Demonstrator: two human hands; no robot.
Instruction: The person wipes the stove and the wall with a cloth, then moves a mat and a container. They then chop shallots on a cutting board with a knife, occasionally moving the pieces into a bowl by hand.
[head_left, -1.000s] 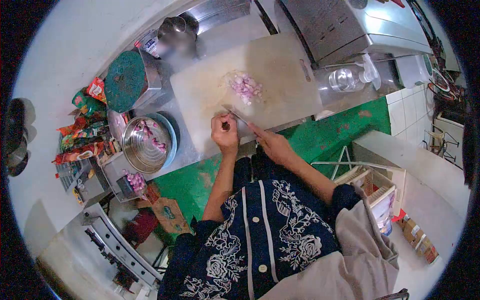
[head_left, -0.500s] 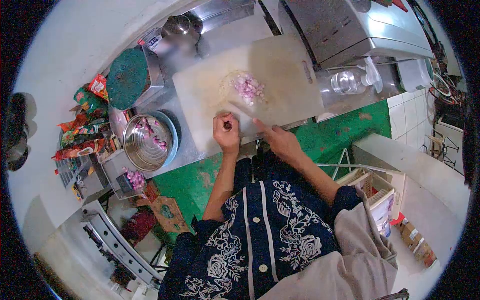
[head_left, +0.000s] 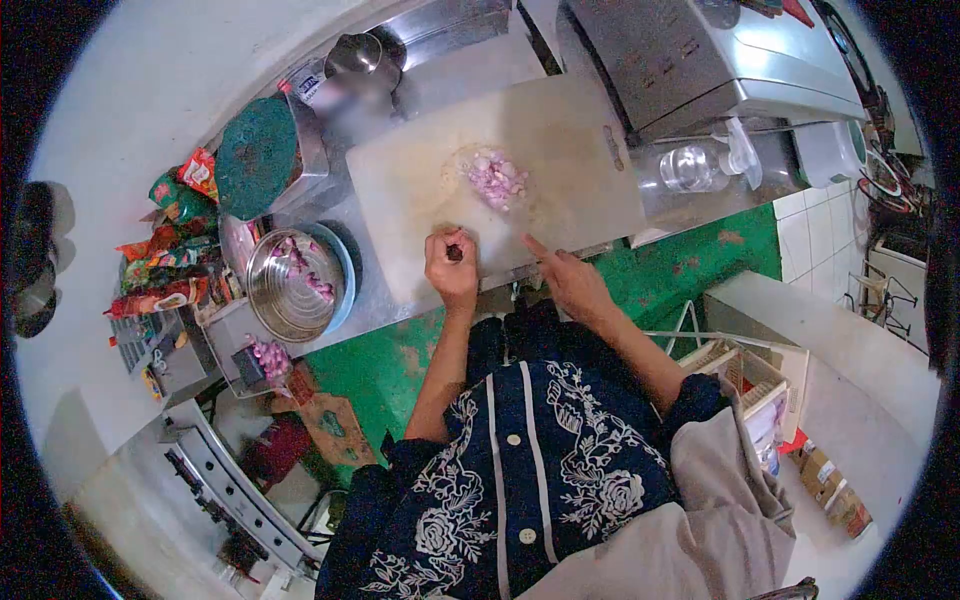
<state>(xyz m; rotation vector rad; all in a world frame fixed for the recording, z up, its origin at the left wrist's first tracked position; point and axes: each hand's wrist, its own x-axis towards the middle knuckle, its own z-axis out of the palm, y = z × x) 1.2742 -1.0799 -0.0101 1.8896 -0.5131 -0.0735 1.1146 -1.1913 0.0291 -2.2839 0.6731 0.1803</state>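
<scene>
My left hand (head_left: 451,275) is closed at the near edge of the white cutting board (head_left: 400,190). Its curled fingers surround a small dark reddish-brown thing (head_left: 455,253), whose kind I cannot make out. To its right, my right hand (head_left: 575,287) is closed in a knife grip, the index finger stretched forward over the board's edge. The knife's blade is too blurred to make out now. Beyond both hands, a pile of chopped shallots (head_left: 496,180) lies mid-board, pale pink and purple.
Left of the board, a steel bowl (head_left: 270,300) with shallot pieces sits by a light-blue basin (head_left: 347,280). A clear container (head_left: 235,350) holds more shallots. Food packets (head_left: 165,270) line the wall. A clear spray bottle (head_left: 695,167) lies at right, near a steel appliance (head_left: 690,70).
My right hand has shifted slightly to the right, away from my left hand. The blade seen between the hands earlier is no longer distinct. My left hand stays in place.
</scene>
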